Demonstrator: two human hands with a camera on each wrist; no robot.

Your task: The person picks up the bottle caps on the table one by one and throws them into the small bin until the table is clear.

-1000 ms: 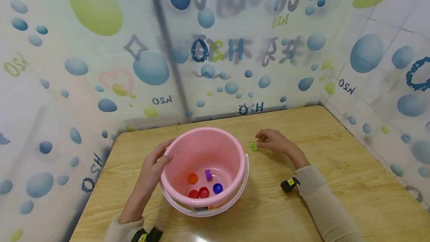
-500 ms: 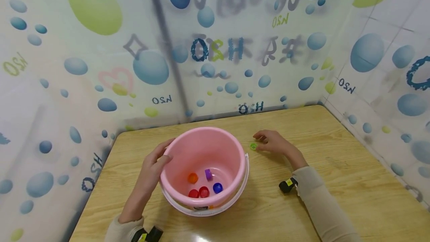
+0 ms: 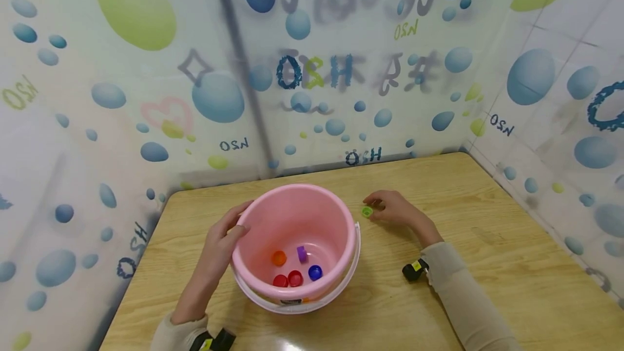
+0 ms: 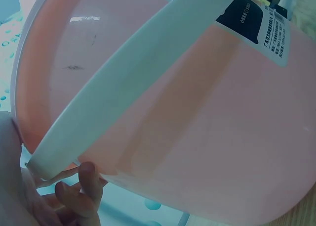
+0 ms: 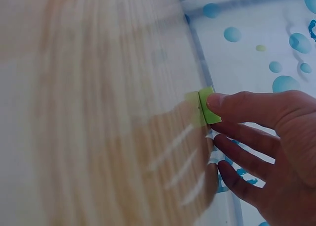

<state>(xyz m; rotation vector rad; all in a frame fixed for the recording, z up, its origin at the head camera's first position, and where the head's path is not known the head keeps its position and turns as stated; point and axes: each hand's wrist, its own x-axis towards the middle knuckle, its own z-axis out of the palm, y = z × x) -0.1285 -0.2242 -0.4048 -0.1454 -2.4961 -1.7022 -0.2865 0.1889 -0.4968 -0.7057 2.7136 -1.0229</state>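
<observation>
In the head view, a pink bucket [image 3: 299,207] stands on the table, its mouth tipped towards me. My left hand [image 3: 221,242] grips its left rim, thumb over the edge and fingers outside; the left wrist view shows the fingers beside the white handle [image 4: 116,82]. Inside lie an orange cap [image 3: 279,258], a purple cap [image 3: 302,254], a blue cap [image 3: 314,272] and two red caps [image 3: 294,278]. Right of the bucket, my right hand [image 3: 395,210] has thumb and index finger at a small green bottle cap [image 5: 211,106] that rests on the wood, thumb pressed against it.
The wooden table [image 3: 439,297] runs back to a wall sheet [image 3: 312,123] printed with blue and green drops. Another printed wall [image 3: 551,150] borders the right side. A small black wrist camera [image 3: 414,270] sits on the right sleeve.
My right hand has slid slightly left, its thumb and index finger now around the green bottle cap. The left hand and the bucket have stayed in place.
</observation>
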